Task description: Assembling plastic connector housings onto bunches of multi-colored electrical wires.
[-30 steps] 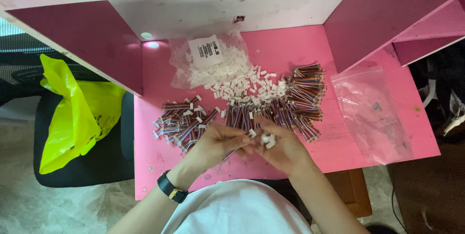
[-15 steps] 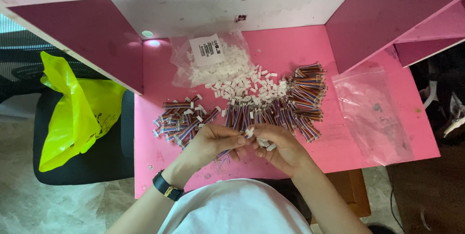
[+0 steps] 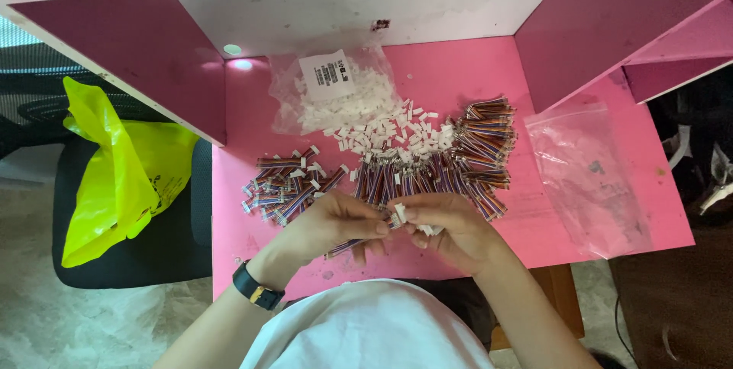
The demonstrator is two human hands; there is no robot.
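My left hand (image 3: 334,224) and my right hand (image 3: 447,229) meet near the front of the pink table (image 3: 458,79). Between their fingertips sits a small white plastic connector (image 3: 399,214). A short multicoloured wire bundle (image 3: 345,246) trails from under my left hand. My right hand also holds a few white connectors (image 3: 427,229) against its palm. A heap of multicoloured wire bundles (image 3: 466,155) lies just beyond my hands. A second smaller heap (image 3: 282,184) lies to the left. Loose white connectors (image 3: 389,136) are scattered behind them.
A clear bag of white connectors with a white label (image 3: 332,87) lies at the back. An empty clear bag (image 3: 588,170) lies on the right. A yellow plastic bag (image 3: 114,170) rests on a black chair (image 3: 145,254) to the left. Pink partition walls (image 3: 611,25) flank the table.
Both hands stay close together over the same spot. The fingers have shifted slightly around the connector and wire bundle.
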